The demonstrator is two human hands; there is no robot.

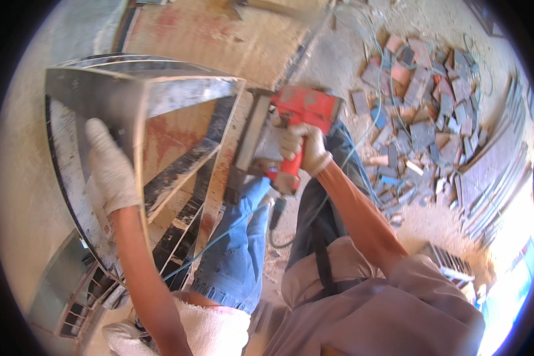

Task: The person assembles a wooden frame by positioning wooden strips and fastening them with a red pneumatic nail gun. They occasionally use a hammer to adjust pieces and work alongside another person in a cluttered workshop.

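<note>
A red nail gun [305,107] with a long dark metal magazine is gripped by my right hand [308,145], in a pale work glove. The gun's nose points down at the left, close to the wooden frame's right side. My left hand [110,169], gloved too, lies with stretched fingers against a board [95,98] of the boxy frame [196,157]. The frame is built of dark, paint-stained wooden strips and stands open-sided on the left. A thin hose [282,242] hangs below the gun's handle.
Broken board offcuts [421,127] lie heaped on the floor at the right, crossed by a greenish hose [380,59]. Long planks [492,172] are stacked beyond them. A stained board [190,32] lies at the top. Blue denim [234,243] and white cloth [213,329] are close below.
</note>
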